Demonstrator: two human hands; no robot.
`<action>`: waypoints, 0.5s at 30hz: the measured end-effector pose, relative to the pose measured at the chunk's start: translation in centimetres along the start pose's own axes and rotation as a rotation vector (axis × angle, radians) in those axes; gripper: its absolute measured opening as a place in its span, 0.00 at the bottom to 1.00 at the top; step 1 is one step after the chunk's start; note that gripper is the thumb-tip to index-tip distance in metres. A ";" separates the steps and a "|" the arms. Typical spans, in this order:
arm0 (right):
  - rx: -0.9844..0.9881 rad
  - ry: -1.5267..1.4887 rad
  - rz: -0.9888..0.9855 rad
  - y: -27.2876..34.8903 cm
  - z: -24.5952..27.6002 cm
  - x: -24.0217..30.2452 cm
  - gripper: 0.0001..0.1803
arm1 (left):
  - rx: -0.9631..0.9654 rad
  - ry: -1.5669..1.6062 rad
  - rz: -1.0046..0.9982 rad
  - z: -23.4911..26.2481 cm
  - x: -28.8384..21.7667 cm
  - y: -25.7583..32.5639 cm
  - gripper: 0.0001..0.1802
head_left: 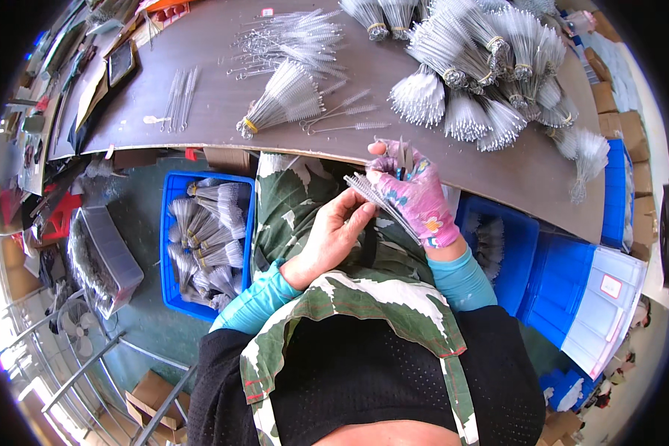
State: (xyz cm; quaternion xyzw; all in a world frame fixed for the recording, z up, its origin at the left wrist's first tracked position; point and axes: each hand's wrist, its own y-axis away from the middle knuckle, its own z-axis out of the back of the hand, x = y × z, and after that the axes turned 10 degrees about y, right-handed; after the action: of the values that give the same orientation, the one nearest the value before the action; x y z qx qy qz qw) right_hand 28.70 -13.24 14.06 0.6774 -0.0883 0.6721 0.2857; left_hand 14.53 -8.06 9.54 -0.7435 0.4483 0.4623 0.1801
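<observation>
My gloved right hand [416,197] clasps a row of brushes [383,202] while my bare left hand [334,234] pinches their ends, squaring them.

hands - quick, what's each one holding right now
Left hand: bare, fingers pinching the row of small wire brushes.
Right hand: in a floral glove, closed on the same row of brushes.

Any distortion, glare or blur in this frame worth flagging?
Head view: fisheye bends the table edge and blacks out the corners; daylight blows out the lower-left rim; both hands, right hand and left hand, and the brush bundle stay sharp.
</observation>
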 end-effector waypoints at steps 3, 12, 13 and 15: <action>-0.082 0.121 0.150 1.3 -1.2 -1.8 0.16 | 0.032 0.111 0.025 0.0 -0.1 0.5 0.14; 0.004 0.016 0.045 1.0 -0.6 -2.0 0.10 | 0.088 0.093 0.100 1.0 0.6 0.1 0.17; 0.061 0.033 0.042 0.9 -0.3 -2.1 0.10 | 0.112 0.077 0.102 1.1 0.5 0.1 0.17; 0.119 0.051 0.039 0.7 0.1 -2.1 0.10 | 0.150 0.074 0.153 1.7 0.5 -0.2 0.18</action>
State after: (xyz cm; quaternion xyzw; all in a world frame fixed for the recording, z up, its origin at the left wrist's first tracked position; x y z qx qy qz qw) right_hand 28.25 -14.43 12.27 0.6741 -0.0544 0.6985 0.2338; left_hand 13.91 -7.05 8.17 -0.7082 0.5434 0.4122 0.1825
